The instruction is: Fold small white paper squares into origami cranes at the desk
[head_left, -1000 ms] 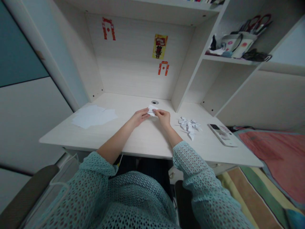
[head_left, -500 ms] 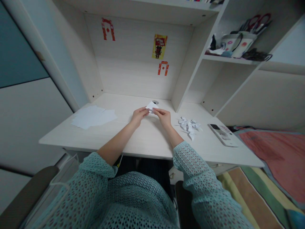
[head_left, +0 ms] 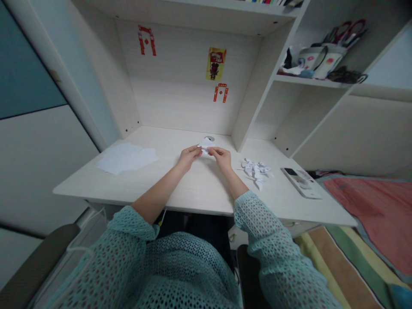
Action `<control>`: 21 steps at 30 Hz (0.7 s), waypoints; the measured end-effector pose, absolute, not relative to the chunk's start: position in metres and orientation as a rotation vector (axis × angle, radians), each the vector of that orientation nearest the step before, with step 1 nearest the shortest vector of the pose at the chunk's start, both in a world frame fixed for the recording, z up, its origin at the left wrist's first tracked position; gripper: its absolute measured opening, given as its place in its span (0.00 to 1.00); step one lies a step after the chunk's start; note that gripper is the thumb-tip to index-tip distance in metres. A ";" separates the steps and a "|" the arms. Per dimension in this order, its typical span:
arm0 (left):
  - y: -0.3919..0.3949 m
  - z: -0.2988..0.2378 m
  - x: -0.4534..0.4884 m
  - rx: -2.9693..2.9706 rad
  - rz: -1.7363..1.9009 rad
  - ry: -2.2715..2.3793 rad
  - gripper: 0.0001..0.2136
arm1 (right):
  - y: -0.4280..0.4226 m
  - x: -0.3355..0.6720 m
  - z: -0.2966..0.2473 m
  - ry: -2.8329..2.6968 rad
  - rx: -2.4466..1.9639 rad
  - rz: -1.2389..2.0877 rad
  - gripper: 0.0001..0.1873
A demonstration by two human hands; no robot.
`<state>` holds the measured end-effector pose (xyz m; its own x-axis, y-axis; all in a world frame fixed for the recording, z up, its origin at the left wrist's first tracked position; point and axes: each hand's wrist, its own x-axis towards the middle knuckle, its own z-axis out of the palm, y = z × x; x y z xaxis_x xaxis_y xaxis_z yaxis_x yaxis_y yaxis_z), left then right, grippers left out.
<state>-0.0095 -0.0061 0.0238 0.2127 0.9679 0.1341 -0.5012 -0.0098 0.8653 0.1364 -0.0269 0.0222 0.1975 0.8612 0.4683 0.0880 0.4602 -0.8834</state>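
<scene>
A small piece of folded white paper (head_left: 205, 143) is held just above the desk, between both hands. My left hand (head_left: 189, 157) pinches its left side with closed fingers. On the paper's right side, the thumb and fingers of my right hand (head_left: 221, 157) are pressed together. The fingertips cover part of the folds. Several folded white paper shapes (head_left: 256, 171) with pointed ends lie in a pile to the right of my right hand. Off to the left, loose white paper sheets (head_left: 124, 159) are spread in an overlapping stack.
The white desk (head_left: 189, 193) has a round cable hole (head_left: 210, 138) near its back panel. A white phone-like device (head_left: 301, 182) lies at the right. On the upper right shelf stands a pen cup (head_left: 330, 58) with red-handled scissors (head_left: 350, 30).
The paper's upper part has tilted and shifted slightly to the right, looking narrower. My right fingers have moved a little along its edge. Both hands stay in nearly the same place.
</scene>
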 end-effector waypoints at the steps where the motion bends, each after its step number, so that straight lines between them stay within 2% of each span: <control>1: -0.006 0.024 -0.009 0.972 1.284 0.619 0.11 | -0.027 0.137 0.022 -1.270 -0.975 0.675 0.17; 21: -0.012 0.023 -0.008 0.901 1.232 0.599 0.08 | -0.027 0.134 0.017 -1.145 -0.999 0.659 0.18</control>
<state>-0.0077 -0.0124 0.0234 0.2539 0.9642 0.0772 -0.5349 0.0735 0.8417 0.1341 -0.0265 0.0172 0.3095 0.8490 0.4283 0.0563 0.4333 -0.8995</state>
